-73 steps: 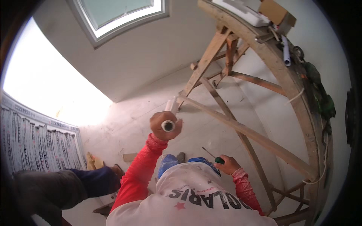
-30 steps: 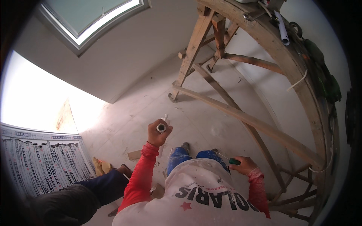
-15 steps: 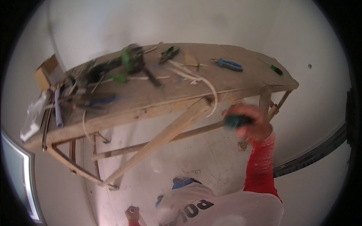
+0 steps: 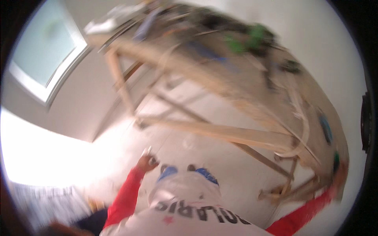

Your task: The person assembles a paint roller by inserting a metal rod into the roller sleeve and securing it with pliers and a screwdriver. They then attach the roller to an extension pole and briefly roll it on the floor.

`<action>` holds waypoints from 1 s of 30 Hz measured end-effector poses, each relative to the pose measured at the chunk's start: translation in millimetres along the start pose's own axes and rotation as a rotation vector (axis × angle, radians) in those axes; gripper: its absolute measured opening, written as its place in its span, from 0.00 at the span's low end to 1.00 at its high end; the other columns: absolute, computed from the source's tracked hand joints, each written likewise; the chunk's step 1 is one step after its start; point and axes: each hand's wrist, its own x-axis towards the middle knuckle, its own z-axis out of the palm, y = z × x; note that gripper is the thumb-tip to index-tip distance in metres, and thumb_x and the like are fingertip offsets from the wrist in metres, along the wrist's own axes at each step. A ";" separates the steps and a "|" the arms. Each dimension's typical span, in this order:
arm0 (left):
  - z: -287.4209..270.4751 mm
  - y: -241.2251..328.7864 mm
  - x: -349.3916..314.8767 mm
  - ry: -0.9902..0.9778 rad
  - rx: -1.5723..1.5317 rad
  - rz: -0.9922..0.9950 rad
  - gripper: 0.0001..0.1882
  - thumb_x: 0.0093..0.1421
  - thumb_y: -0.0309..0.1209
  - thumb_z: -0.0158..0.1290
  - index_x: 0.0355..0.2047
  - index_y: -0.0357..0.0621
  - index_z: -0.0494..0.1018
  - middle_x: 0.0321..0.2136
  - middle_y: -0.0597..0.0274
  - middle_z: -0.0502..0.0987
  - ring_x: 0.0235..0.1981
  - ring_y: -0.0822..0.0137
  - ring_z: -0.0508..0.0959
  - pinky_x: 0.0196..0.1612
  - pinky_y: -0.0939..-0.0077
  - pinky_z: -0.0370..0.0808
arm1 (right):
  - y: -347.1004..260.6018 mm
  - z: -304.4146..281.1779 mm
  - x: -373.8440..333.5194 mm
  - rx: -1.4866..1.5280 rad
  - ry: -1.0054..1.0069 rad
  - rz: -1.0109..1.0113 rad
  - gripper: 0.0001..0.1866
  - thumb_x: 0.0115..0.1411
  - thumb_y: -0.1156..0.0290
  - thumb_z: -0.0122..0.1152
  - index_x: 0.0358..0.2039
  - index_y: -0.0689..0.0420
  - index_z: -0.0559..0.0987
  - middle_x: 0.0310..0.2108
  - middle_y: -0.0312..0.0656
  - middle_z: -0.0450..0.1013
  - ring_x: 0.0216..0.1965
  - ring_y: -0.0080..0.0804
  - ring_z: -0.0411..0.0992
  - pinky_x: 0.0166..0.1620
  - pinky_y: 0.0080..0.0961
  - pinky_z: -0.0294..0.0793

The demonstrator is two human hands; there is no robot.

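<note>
My left hand (image 4: 146,162) is low over the floor, left of my shirt front. Its fingers are closed around a small thing with a round grey end, too blurred to name; a whitish bit sticks up by the fingers. My right hand (image 4: 341,175) reaches to the right end of the wooden workbench (image 4: 252,108), smeared by motion. A dark green thing (image 4: 336,162) shows right by its fingers; whether it is held or lies on the bench I cannot tell. Blue-handled pliers (image 4: 326,128) lie on the bench just beyond.
On the bench lie a blurred green-and-black power tool (image 4: 254,39), pale cable strips (image 4: 297,104) and dark-jawed pliers (image 4: 290,66). A white piece (image 4: 114,19) rests at its left end. Wooden legs and braces (image 4: 212,131) stand below. A window (image 4: 45,51) and bright light are at left.
My view has swung left, so the bench now sits up and to the right. My right hand has gone from in front of the bench to its right end. My left hand shows more fully.
</note>
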 end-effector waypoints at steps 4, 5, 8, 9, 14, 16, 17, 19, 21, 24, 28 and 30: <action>-15.3 32.1 -14.0 0.020 -0.008 -0.103 0.11 0.51 0.37 0.63 0.23 0.45 0.77 0.24 0.56 0.79 0.27 0.52 0.79 0.35 0.60 0.76 | -166.5 -33.2 -13.4 0.557 0.099 -0.188 0.24 0.69 0.63 0.45 0.63 0.60 0.68 0.62 0.52 0.63 0.63 0.47 0.63 0.66 0.39 0.59; -17.3 40.4 -16.6 0.032 -0.048 -0.115 0.10 0.51 0.37 0.63 0.23 0.45 0.77 0.24 0.57 0.79 0.27 0.53 0.79 0.35 0.60 0.76 | -217.7 -31.0 -30.4 0.704 -0.051 -0.321 0.24 0.68 0.64 0.48 0.62 0.60 0.69 0.61 0.51 0.65 0.62 0.46 0.64 0.65 0.38 0.60; -17.5 40.3 -28.9 0.092 -0.082 -0.172 0.09 0.51 0.34 0.63 0.23 0.44 0.76 0.24 0.58 0.79 0.26 0.54 0.79 0.33 0.61 0.76 | -359.9 -4.6 -82.9 1.119 -1.130 -0.830 0.24 0.65 0.65 0.54 0.60 0.58 0.71 0.57 0.48 0.68 0.59 0.43 0.66 0.62 0.35 0.63; -22.1 44.2 -26.3 0.122 -0.093 -0.120 0.09 0.51 0.35 0.63 0.23 0.45 0.76 0.23 0.58 0.78 0.26 0.53 0.79 0.33 0.61 0.76 | -385.6 3.6 -104.0 1.179 -1.475 -0.942 0.24 0.64 0.65 0.56 0.59 0.58 0.72 0.56 0.47 0.69 0.58 0.41 0.67 0.62 0.35 0.64; -59.7 30.2 -62.9 0.384 -0.174 -0.076 0.08 0.50 0.32 0.63 0.23 0.45 0.75 0.22 0.59 0.78 0.24 0.53 0.79 0.30 0.61 0.76 | -502.4 85.1 -230.9 0.939 -2.474 -0.754 0.24 0.59 0.67 0.66 0.56 0.56 0.76 0.50 0.43 0.74 0.53 0.36 0.72 0.57 0.30 0.69; -76.3 18.9 -81.8 0.519 -0.190 -0.152 0.08 0.49 0.30 0.64 0.23 0.45 0.75 0.22 0.59 0.77 0.23 0.54 0.79 0.28 0.62 0.75 | -527.8 132.8 -279.4 0.775 -2.429 -0.634 0.24 0.59 0.67 0.66 0.56 0.55 0.76 0.48 0.41 0.75 0.51 0.31 0.72 0.57 0.29 0.69; -84.7 10.9 -91.4 0.596 -0.188 -0.192 0.08 0.48 0.29 0.64 0.22 0.45 0.74 0.21 0.59 0.77 0.23 0.54 0.79 0.27 0.62 0.75 | -551.6 142.1 -294.2 0.737 -2.378 -0.703 0.24 0.60 0.66 0.66 0.56 0.54 0.75 0.48 0.41 0.75 0.51 0.31 0.72 0.57 0.29 0.69; -100.6 -11.2 -107.2 0.677 -0.195 -0.234 0.07 0.50 0.26 0.64 0.23 0.42 0.75 0.22 0.57 0.76 0.22 0.57 0.78 0.27 0.66 0.73 | -597.5 151.8 -318.3 0.661 -2.317 -0.790 0.24 0.60 0.64 0.66 0.57 0.53 0.75 0.48 0.41 0.75 0.50 0.32 0.72 0.58 0.30 0.69; -120.7 -30.4 -125.2 0.731 -0.210 -0.295 0.07 0.50 0.26 0.64 0.23 0.41 0.75 0.21 0.57 0.76 0.22 0.58 0.78 0.27 0.66 0.73 | -635.7 153.5 -336.3 0.567 -2.309 -0.853 0.25 0.60 0.63 0.66 0.57 0.51 0.75 0.47 0.41 0.75 0.50 0.32 0.72 0.58 0.30 0.69; -148.6 -54.3 -153.0 0.823 -0.222 -0.365 0.08 0.51 0.26 0.64 0.23 0.41 0.75 0.22 0.57 0.76 0.21 0.60 0.78 0.28 0.68 0.73 | -704.1 125.5 -353.3 0.444 -2.221 -1.134 0.21 0.59 0.61 0.67 0.51 0.52 0.77 0.45 0.40 0.77 0.47 0.31 0.73 0.55 0.30 0.70; -194.1 -81.7 -184.9 0.836 -0.202 -0.458 0.09 0.50 0.28 0.65 0.21 0.42 0.74 0.20 0.57 0.76 0.21 0.55 0.78 0.26 0.66 0.74 | -778.3 114.0 -384.9 0.332 -2.192 -1.251 0.16 0.58 0.58 0.66 0.42 0.55 0.80 0.39 0.38 0.79 0.43 0.29 0.74 0.52 0.29 0.71; -214.4 -96.1 -199.7 0.860 -0.172 -0.489 0.09 0.50 0.28 0.65 0.21 0.42 0.74 0.19 0.57 0.76 0.21 0.56 0.78 0.26 0.66 0.73 | -817.5 104.5 -401.0 0.288 -2.125 -1.347 0.16 0.57 0.58 0.65 0.39 0.55 0.80 0.37 0.38 0.79 0.42 0.29 0.74 0.52 0.29 0.71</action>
